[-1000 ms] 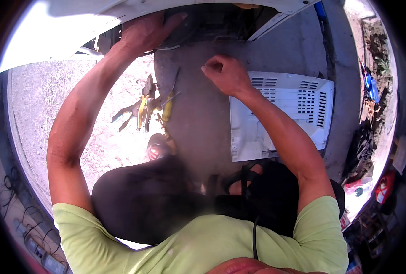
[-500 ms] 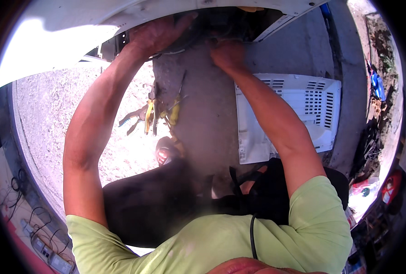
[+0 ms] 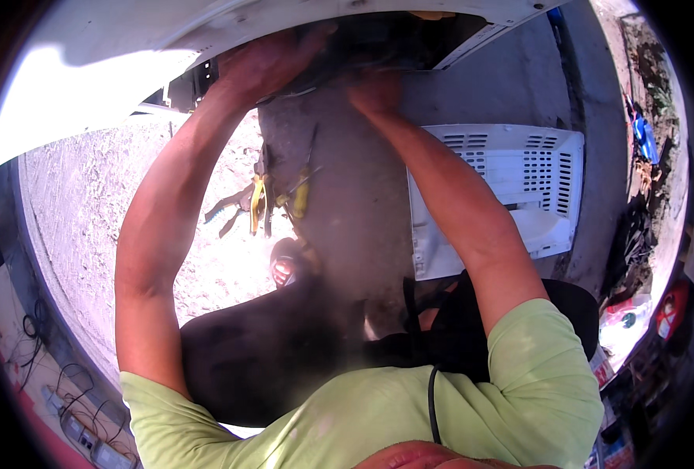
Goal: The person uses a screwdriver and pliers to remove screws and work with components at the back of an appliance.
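Observation:
A large white appliance housing [image 3: 237, 35] fills the upper part of the view, its underside opening dark inside. My left hand [image 3: 265, 66] reaches into the opening at its left side. Its thumb is spread away from the palm, against a dark rounded part [image 3: 316, 76] deep in shadow; the other fingertips are hard to see. To the right, my right hand [image 3: 374, 90] is at the opening's lower edge. Its fingers curl closed and are smeared by motion and shadow, so what they grip cannot be made out.
A white slotted panel [image 3: 511, 215] lies on the ground beneath my right forearm. Pliers [image 3: 259, 195] with yellow handles and a yellow-handled screwdriver [image 3: 301, 199] lie between my arms, near my foot [image 3: 283, 270]. Cables with a power strip [image 3: 81, 430] are at the lower left.
My right hand has shifted slightly left and inward under the housing. My left hand stays in nearly the same place. The head view has moved a little.

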`<state>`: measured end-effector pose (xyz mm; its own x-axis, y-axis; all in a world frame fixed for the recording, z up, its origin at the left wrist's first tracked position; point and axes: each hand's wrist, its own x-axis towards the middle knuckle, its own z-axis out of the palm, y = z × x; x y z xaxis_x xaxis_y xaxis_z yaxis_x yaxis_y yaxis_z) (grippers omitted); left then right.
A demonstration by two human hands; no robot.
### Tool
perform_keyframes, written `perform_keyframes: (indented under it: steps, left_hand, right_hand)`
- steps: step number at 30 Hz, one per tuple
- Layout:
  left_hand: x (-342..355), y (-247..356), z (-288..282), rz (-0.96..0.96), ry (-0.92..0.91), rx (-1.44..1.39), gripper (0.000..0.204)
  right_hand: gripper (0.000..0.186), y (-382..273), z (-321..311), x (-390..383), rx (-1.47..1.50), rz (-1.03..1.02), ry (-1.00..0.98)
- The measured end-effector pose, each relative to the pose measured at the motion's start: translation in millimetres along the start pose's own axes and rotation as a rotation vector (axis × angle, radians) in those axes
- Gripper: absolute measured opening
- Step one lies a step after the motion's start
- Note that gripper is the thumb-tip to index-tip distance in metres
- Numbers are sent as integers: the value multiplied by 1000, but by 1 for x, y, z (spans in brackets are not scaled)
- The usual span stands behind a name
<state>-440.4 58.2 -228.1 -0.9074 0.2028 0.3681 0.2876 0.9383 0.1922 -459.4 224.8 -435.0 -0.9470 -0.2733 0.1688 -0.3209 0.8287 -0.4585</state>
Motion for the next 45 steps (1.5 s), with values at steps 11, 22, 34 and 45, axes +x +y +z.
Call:
perform_keyframes:
  steps: [11,22,34,45]
  left_hand:
    - [-7,-6,5,-46,-46,-73,48]
    - [5,11,-10,-178,-194,-77,47]
    - [-5,-10,11,-165,-180,-23,56]
    - [-7,-21,19,-86,-119,188,78]
  right_hand:
    - [31,-17,-49,-51,329,-28,-239]
    - [53,-92,-53,-155,478,-153,-951]
    - [35,-63,-73,-147,349,-374,-501]
    - [18,-73,-80,-116,1000,-152,-365]
